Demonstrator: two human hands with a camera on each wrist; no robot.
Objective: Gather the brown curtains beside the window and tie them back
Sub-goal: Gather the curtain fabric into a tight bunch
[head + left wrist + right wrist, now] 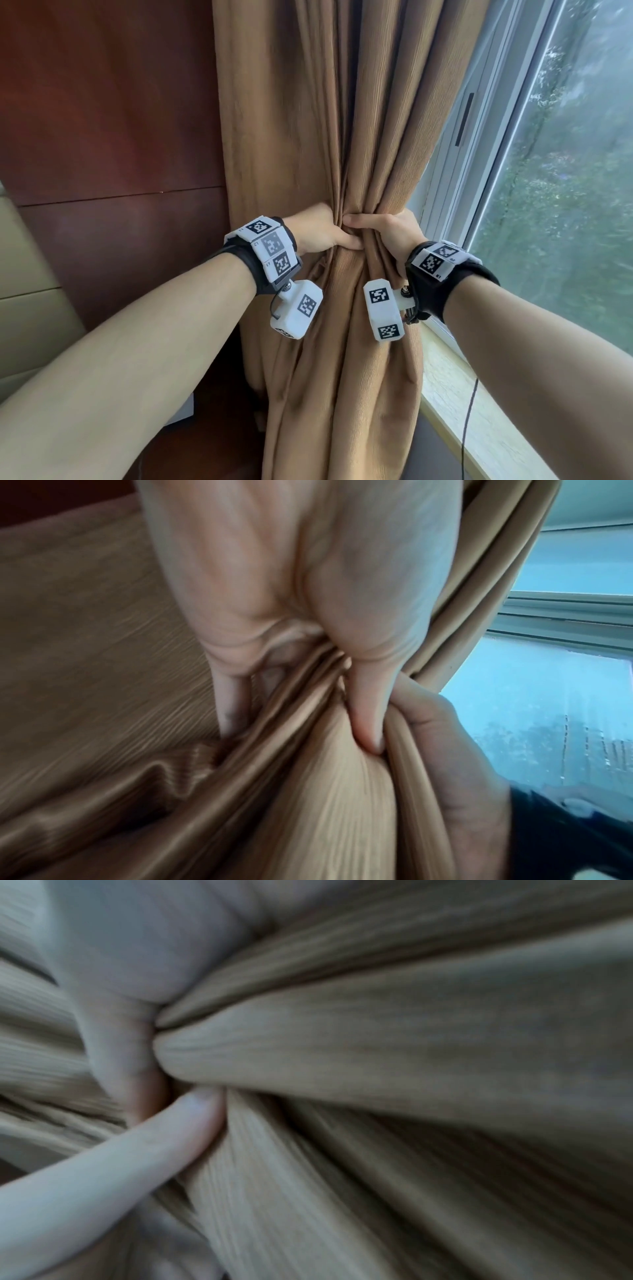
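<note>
The brown curtain (308, 120) hangs between a dark wood wall and the window, bunched into a narrow waist at mid-height. My left hand (322, 229) grips that waist from the left, thumb across the front. My right hand (383, 229) grips it from the right, thumb on top, the two thumbs nearly touching. In the left wrist view my left hand (308, 642) digs into the curtain folds (308, 804), with my right hand (455, 764) beside it. In the blurred right wrist view a thumb and a finger (137, 1145) press into the curtain (411, 1069). No tie-back shows.
The window (565, 171) with its white frame lies to the right, and a pale sill (479, 411) with a thin black cable (469, 421) sits below. A dark red wood wall (102, 137) is at left, with a beige cushioned surface (27, 274) at the far left.
</note>
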